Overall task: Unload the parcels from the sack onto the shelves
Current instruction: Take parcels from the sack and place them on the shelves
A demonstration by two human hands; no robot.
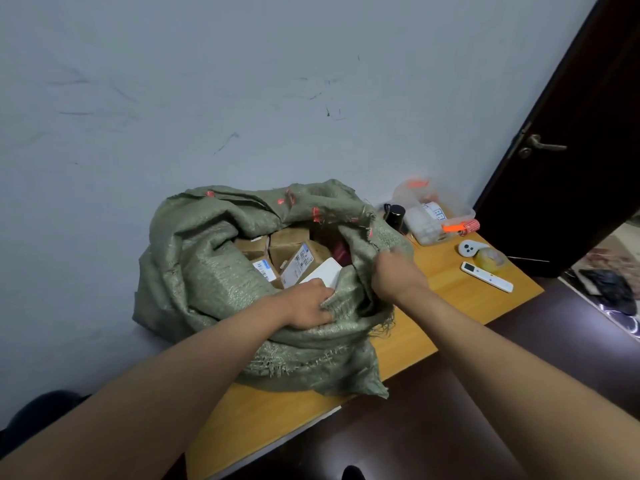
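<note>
The sack (221, 271) mouth is gaping open at its centre, boxes (287, 251) crowding the opening. Bare bench (450, 306) is lying free at 4 o'clock. At 2 o'clock, a plastic bag (433, 216), tape roll (490, 258) and remote (486, 277) are blocking passage.

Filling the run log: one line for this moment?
left hand: grips sack rim | right hand: grips rim | parcels: inside | shelves: unseen

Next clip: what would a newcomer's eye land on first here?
The bulky green woven sack on the wooden table against the wall, its mouth open on cardboard parcels. Both hands hold the mouth: the left hand at the near rim, the right hand on the right side. Small clutter sits near the dark door.
</note>
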